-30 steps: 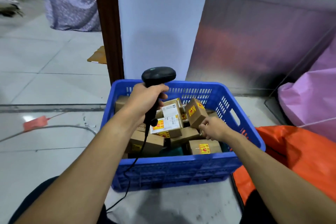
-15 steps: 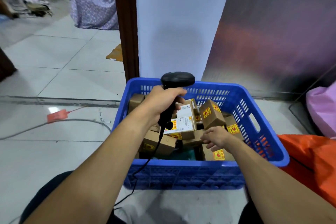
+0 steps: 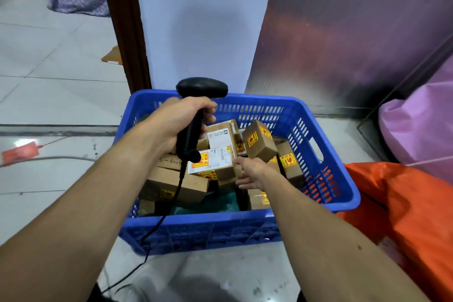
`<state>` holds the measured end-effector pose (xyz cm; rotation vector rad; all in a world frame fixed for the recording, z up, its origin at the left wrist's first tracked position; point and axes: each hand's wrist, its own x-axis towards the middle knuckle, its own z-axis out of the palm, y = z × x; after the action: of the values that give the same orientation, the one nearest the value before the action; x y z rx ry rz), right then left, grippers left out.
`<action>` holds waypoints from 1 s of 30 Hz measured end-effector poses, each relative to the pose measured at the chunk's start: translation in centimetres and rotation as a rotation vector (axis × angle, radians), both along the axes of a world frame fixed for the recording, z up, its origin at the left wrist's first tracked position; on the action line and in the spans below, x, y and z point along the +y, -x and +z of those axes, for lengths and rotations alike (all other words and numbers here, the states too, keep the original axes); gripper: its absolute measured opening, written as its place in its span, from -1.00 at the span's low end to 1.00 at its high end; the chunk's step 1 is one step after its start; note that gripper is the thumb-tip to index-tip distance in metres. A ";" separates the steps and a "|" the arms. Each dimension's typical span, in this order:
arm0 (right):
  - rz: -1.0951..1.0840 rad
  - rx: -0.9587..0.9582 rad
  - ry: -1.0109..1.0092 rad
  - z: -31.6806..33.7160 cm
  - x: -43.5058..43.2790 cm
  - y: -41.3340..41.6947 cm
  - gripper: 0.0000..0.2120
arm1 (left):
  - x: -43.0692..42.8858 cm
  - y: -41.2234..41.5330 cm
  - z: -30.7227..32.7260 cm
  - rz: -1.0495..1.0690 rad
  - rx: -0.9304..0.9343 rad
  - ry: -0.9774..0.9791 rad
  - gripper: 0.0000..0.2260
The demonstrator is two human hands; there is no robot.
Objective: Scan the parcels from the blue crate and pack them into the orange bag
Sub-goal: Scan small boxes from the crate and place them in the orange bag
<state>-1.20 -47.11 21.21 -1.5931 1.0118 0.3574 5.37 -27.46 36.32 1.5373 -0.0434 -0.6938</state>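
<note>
While the left hand (image 3: 176,122) grips the scanner (image 3: 193,130), the right hand (image 3: 253,173) lays spread fingers (image 3: 242,180) against a labelled parcel (image 3: 213,160). Below them is a gap (image 3: 208,203); right, the crate wall (image 3: 300,137).

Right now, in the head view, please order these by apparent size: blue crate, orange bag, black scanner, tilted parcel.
1. blue crate
2. orange bag, though the frame edge cuts it off
3. black scanner
4. tilted parcel
The scanner is nearer the camera, so the order of the last two is unsure.
</note>
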 end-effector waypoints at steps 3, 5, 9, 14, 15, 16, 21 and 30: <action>0.006 -0.022 -0.034 -1.5 0.2 -0.3 -0.45 | -0.6 0.2 0.0 -0.016 -0.008 0.011 -0.83; -0.006 -0.059 -0.052 -2.5 0.3 -0.6 -0.41 | -1.0 0.2 0.0 -0.016 -0.008 0.013 -0.82; -0.137 -0.160 -0.105 -2.5 0.7 -1.0 -0.44 | -1.7 0.3 -0.2 -0.012 -0.012 -0.017 -0.82; -0.242 -0.231 -0.012 0.9 -1.1 -0.5 -0.50 | -2.1 0.4 -0.4 -0.002 -0.012 -0.039 -0.79; -0.263 -0.274 0.017 1.6 -1.9 -0.2 -0.48 | -2.1 0.4 -0.4 -0.002 -0.013 -0.041 -0.80; -0.278 -0.314 0.051 2.4 -2.6 0.1 -0.48 | -2.2 0.5 -0.4 -0.001 -0.015 -0.042 -0.80; -0.298 -0.447 0.192 7.6 -5.0 2.5 -0.70 | -2.6 1.7 -0.4 -0.048 -0.035 -0.026 -0.82; -0.140 -0.678 0.465 15.4 -2.6 9.4 -0.74 | -2.8 4.7 0.8 -0.035 -0.195 -0.092 -0.80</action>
<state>-10.58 -49.75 36.57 -1.8482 0.6858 -0.5289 0.65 -30.30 37.10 1.6918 -0.1873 -0.5782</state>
